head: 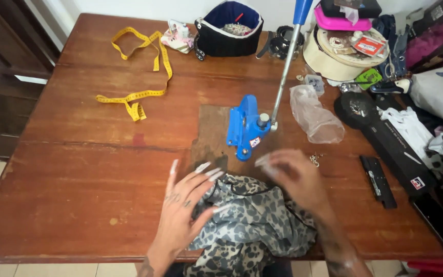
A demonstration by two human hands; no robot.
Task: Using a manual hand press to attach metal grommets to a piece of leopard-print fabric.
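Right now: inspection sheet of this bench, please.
Surface: wooden table, worn, dark patch under the press.
Job's things: leopard-print fabric at the near edge; blue hand press, lever raised.
Clutter: yellow tape measure, black pouch, clear plastic bag, round tin, black strips at right.
Grippers: left hand open, fingers spread over the fabric; right hand blurred near the press base, grip unclear.
Cables: nothing seen.
Surroundings: tiled floor, dark wooden bench at left.
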